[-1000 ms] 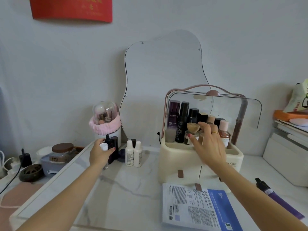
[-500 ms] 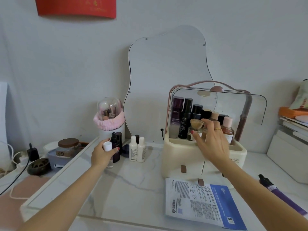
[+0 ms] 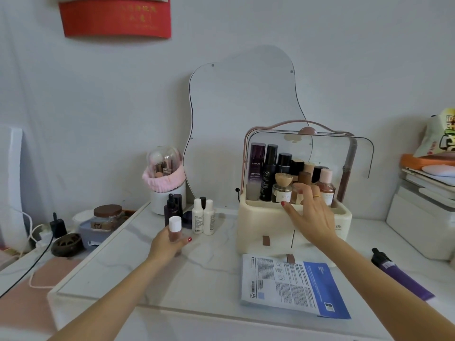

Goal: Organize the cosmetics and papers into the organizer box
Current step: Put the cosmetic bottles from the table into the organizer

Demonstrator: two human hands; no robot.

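A cream organizer box (image 3: 258,225) with a raised clear lid stands at the middle right of the marble table and holds several bottles. My right hand (image 3: 307,215) reaches into its top tray, fingers spread and touching a glass bottle with a wooden cap (image 3: 283,185). Left of the box, my left hand (image 3: 167,244) grips a small pink bottle with a white cap (image 3: 174,228) just above the table. Two white bottles (image 3: 203,219) and a dark dropper bottle (image 3: 171,209) stand behind it. A blue and white paper packet (image 3: 290,286) lies in front of the box.
A purple tube (image 3: 398,274) lies at the right. A wavy mirror (image 3: 241,107) leans on the wall, with a brush holder (image 3: 165,185) beside it. A brown-lidded jar (image 3: 107,216), cables and a plug sit beyond the left edge. Stacked boxes (image 3: 423,212) fill the far right.
My left hand has drawn the small white-capped bottle away from the group of bottles, toward me. My right hand stays at the wooden-capped bottle in the box.
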